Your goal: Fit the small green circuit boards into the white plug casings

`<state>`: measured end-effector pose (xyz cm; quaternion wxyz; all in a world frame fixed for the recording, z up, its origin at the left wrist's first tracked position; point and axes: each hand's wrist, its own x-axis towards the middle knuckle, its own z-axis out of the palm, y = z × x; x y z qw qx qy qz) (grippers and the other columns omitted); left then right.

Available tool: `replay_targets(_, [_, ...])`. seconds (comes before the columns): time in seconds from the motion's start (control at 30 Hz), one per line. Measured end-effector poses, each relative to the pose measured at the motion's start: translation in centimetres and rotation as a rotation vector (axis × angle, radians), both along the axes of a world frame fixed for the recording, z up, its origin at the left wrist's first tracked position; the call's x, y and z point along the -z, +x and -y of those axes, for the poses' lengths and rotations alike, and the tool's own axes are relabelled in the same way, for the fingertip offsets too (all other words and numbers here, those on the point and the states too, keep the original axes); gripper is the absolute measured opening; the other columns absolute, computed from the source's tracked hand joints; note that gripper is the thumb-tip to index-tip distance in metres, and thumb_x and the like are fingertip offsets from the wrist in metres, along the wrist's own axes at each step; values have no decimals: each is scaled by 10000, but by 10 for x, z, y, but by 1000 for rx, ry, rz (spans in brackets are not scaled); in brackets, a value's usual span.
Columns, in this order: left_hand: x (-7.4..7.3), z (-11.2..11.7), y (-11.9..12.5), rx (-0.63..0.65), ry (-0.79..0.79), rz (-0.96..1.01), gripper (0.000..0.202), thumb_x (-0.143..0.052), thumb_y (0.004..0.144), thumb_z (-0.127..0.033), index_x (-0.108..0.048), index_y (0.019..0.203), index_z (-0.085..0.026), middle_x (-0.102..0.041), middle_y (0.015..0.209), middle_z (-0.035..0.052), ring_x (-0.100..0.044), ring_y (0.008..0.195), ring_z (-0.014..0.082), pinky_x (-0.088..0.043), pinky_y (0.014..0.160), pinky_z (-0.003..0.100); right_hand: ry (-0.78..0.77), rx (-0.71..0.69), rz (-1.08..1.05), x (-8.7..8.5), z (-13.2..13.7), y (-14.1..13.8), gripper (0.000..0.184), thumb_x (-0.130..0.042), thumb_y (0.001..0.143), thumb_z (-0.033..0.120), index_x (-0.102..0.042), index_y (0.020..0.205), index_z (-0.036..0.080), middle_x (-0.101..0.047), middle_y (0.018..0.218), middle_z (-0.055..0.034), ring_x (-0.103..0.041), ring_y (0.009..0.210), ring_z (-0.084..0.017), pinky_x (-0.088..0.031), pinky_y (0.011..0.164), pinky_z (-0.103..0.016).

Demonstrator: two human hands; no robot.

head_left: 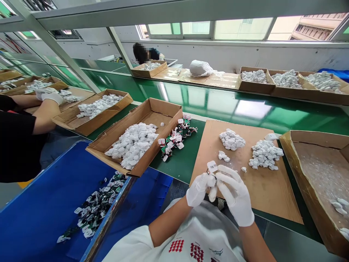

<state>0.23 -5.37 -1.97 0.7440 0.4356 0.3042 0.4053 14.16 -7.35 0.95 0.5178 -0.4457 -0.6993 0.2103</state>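
Component (211, 181), small and white, carries a white tag (212, 166) and a dark loop (215, 178); it sits between the gloved hands, above a cardboard sheet (275, 196). Left hand (196, 189) pinches it from the left; right hand (235, 193) curls its fingers over the other side, touching. Long axis stands near upright, tag end pointing away from the wearer; neither hand is clearly nearer. White pieces (264, 154) lie heaped on the sheet. Cardboard tray (160, 112) and tagged circuit boards (177, 137) sit on the green worktop (240, 109). Co-worker's gloved hands (49, 95) work at far left.
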Motion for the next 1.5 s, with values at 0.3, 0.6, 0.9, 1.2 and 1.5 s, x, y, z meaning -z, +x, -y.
replay_targets(0.3, [-8,-4,11,-285,-157,-93,567,-482,715,-746,-469,607,-190,-456,412,-47,-419,352,90,-306,376,227,-6,105,41,13,-7,-3,179,-649,790,188,-704,929,286,-634,937,-27,-653,819,-162,-548,739,-290])
replay_targets(0.6, [-9,0,11,-411,96,-263,487,-446,805,-645,-538,648,-194,-437,429,-55,-401,414,94,-359,475,248,-251,102,-287,20,0,-18,46,-600,829,227,-644,821,215,-648,923,-35,-647,853,-173,-543,761,-312])
replay_targets(0.9, [-18,-6,11,-298,4,-201,457,-504,799,-615,-510,646,-185,-563,543,-12,-544,541,128,-437,543,253,149,131,147,29,-5,-5,384,-669,772,172,-577,1134,259,-651,1098,-66,-635,1020,-214,-550,864,-374])
replay_targets(1.2, [-28,-12,-9,91,-48,-139,461,-687,687,-537,-635,864,-115,-647,764,54,-591,659,143,-470,603,258,162,64,91,16,-6,11,390,-636,782,85,-590,1124,267,-657,1091,-58,-614,1066,-219,-536,896,-412])
replay_targets(1.5, [-12,-21,-3,262,-218,-23,560,-650,637,-653,-640,792,-115,-651,657,73,-618,587,172,-487,539,273,44,31,84,23,-6,16,343,-618,801,135,-590,1124,247,-656,1090,-77,-621,1034,-224,-535,882,-421])
